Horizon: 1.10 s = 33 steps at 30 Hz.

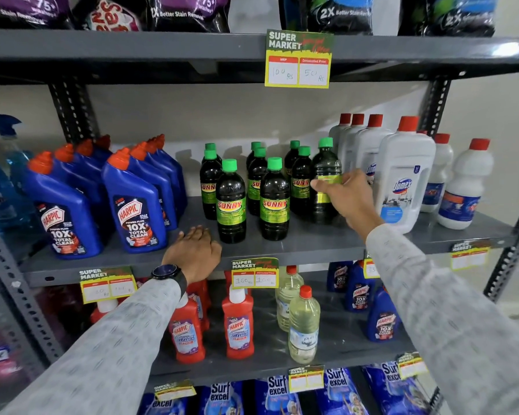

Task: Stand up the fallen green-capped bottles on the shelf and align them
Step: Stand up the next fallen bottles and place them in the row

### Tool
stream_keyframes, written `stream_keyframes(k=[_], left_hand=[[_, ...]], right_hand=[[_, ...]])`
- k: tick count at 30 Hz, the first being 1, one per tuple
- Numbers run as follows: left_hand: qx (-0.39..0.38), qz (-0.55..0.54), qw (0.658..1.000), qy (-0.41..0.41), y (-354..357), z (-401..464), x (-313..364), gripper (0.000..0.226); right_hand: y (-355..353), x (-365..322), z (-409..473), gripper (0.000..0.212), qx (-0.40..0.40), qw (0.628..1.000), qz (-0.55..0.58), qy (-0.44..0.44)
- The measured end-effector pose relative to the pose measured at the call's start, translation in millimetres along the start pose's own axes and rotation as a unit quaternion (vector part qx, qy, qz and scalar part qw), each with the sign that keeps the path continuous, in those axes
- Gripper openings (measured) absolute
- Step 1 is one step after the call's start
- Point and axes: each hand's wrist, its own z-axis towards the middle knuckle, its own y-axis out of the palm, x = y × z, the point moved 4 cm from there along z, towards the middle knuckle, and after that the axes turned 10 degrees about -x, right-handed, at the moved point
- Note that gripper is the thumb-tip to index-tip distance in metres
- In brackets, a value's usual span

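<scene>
Several dark bottles with green caps and yellow-green SUNNY labels stand upright in rows on the grey middle shelf [312, 244]. Two stand at the front: one [230, 202] on the left, one [274, 200] beside it. My right hand [346, 196] grips the rightmost green-capped bottle [325, 166] around its label; it stands upright with its label turned away. My left hand [194, 253] rests palm down on the shelf's front edge, left of the front bottles, holding nothing. A watch sits on that wrist.
Blue Harpic bottles [132, 202] stand to the left, white red-capped Domex bottles [402, 175] close to the right of the held bottle. Price tags [254, 272] hang on the shelf edge. Red cleaner bottles [238, 322] and pale bottles fill the shelf below.
</scene>
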Motion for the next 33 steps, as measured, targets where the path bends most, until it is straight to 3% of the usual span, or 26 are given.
stream_keyframes(k=[4,10,14,21,24,29,33], left_hand=[[0.01,-0.005,1.0,0.001,-0.4,-0.2,0.5,0.066],[0.009,0.002,1.0,0.002,-0.2,0.0,-0.2,0.066],[0.01,-0.003,1.0,-0.001,0.0,-0.5,-0.6,0.065],[0.011,-0.007,1.0,-0.001,0.2,0.1,-1.0,0.065],[0.01,-0.007,1.0,-0.001,-1.5,0.1,-0.4,0.065],[0.01,-0.006,1.0,0.001,-1.2,0.9,1.8,0.065],[0.01,-0.004,1.0,0.003,-0.6,0.1,1.6,0.065]], right_hand=[[19.3,20.0,-23.7,0.068,0.046,0.997,-0.003,-0.065],[33.9,39.5,-32.4,0.069,0.079,0.993,-0.001,-0.088],[36.2,41.9,-31.5,0.072,0.049,0.995,0.018,-0.091],[38.2,63.4,-15.1,0.071,-0.098,0.99,0.068,-0.075],[38.1,60.9,-17.7,0.069,-0.085,0.992,0.047,-0.081],[41.4,58.8,-20.2,0.083,-0.029,0.993,0.004,-0.115],[41.2,60.8,-20.7,0.086,-0.048,0.99,-0.003,-0.13]])
